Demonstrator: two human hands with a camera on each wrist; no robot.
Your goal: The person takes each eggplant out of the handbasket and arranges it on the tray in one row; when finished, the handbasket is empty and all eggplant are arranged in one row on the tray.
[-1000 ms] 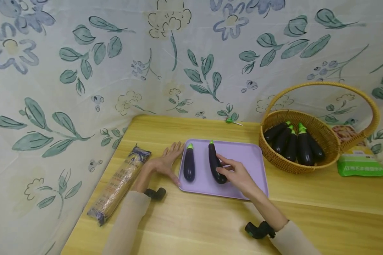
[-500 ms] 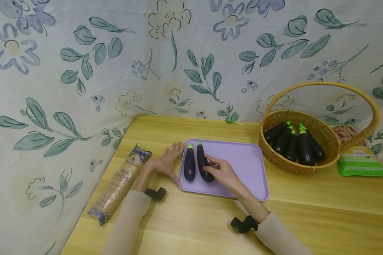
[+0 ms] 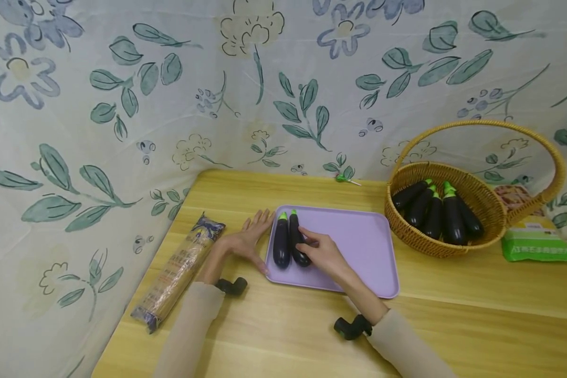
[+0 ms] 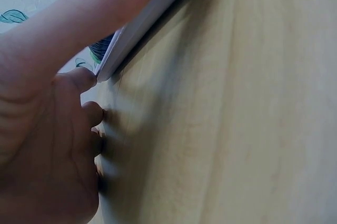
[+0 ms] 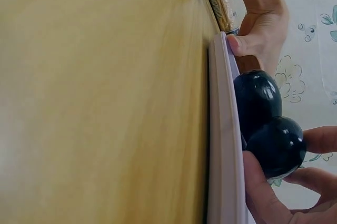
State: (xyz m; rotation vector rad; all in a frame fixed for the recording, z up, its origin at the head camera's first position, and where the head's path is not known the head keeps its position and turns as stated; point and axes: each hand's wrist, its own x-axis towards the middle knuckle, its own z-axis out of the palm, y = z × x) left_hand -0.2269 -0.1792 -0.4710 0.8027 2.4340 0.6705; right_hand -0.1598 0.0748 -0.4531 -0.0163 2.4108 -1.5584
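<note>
Two dark purple eggplants with green stem ends lie side by side at the left of a lilac tray [image 3: 354, 247]. My right hand [image 3: 325, 254] pinches the right-hand eggplant [image 3: 294, 231] between thumb and fingers. In the right wrist view, that eggplant [image 5: 278, 149] touches the other eggplant [image 5: 257, 95]. At the tray's left edge, my left hand [image 3: 245, 242] has its fingers spread, with thumb and a fingertip against the rim. From the left wrist view, the left hand's fingertips [image 4: 93, 112] meet the wooden table and the tray edge.
A wicker basket [image 3: 397, 231] with several eggplants stands right of the tray. Behind it lies a green packet [image 3: 538, 244]. A long plastic-wrapped pack [image 3: 179, 273] lies left of the left hand. A small green lollipop-like item [image 3: 342, 178] sits at the table's back edge.
My right hand has slid its eggplant leftward across the tray, from a gap to lying against the other eggplant. My left hand has stayed at the tray's edge.
</note>
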